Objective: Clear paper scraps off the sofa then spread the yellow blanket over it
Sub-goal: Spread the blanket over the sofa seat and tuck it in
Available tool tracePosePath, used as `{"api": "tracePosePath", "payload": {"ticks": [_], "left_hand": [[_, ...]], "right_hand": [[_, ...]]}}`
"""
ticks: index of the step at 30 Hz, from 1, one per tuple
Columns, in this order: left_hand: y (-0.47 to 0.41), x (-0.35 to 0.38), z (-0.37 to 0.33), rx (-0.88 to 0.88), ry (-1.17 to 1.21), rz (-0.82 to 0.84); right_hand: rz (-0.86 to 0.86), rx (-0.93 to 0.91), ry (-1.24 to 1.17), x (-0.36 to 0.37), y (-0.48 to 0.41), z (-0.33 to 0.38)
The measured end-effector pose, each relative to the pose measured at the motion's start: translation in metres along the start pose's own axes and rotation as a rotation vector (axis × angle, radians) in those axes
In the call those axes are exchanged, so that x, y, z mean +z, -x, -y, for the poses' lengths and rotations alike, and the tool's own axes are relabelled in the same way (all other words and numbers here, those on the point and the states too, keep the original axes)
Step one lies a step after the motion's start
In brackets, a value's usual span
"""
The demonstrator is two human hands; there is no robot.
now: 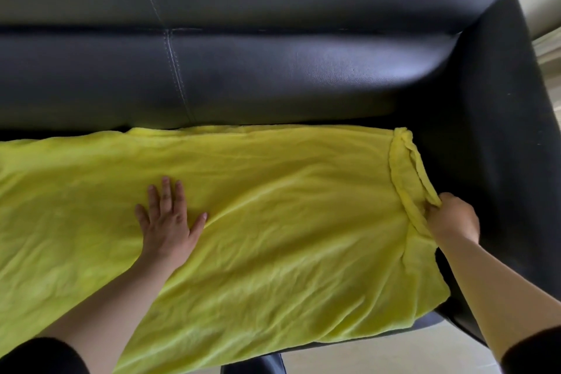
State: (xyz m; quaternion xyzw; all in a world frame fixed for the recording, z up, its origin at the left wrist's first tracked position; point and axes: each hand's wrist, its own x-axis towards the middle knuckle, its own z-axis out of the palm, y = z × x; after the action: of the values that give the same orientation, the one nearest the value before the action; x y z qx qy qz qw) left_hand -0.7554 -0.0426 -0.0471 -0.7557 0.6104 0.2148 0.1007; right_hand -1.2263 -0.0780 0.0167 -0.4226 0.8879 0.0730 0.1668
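One wrinkled yellow fleece blanket is spread on one black leather sofa, pressed flat under the left hand; its bunched edge is pinched by the right hand

Yellow blanket spread flat over black sofa seat, lightly wrinkled, right edge bunched near armrest

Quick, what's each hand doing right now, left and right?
Left hand: open, flat on the yellow blanket.
Right hand: fingers gripping the blanket's bunched edge.
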Motion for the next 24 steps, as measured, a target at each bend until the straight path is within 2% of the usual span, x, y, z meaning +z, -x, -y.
{"api": "tracePosePath", "payload": {"ticks": [5,10,13,16,21,24], "left_hand": [[0.001,0.0,-0.002,-0.034,-0.018,0.001],[0.004,-0.004,0.002,-0.034,0.012,-0.004],[0.011,-0.011,0.013,-0.051,0.037,-0.016],[0.018,-0.021,0.035,-0.071,0.1,-0.048],[0.021,-0.037,0.098,-0.112,0.131,-0.205],[0.02,-0.044,0.134,-0.146,0.164,-0.22]], "right_hand": [[0.01,-0.018,0.152,0.0,-0.002,-0.003],[-0.049,-0.008,0.105,-0.001,0.018,0.018],[-0.109,-0.2,0.094,0.007,0.058,0.058],[-0.094,-0.411,0.029,0.029,0.103,0.108],[0.245,-0.661,-0.089,0.067,0.178,0.197],[0.295,-0.787,-0.029,0.085,0.219,0.239]]}}
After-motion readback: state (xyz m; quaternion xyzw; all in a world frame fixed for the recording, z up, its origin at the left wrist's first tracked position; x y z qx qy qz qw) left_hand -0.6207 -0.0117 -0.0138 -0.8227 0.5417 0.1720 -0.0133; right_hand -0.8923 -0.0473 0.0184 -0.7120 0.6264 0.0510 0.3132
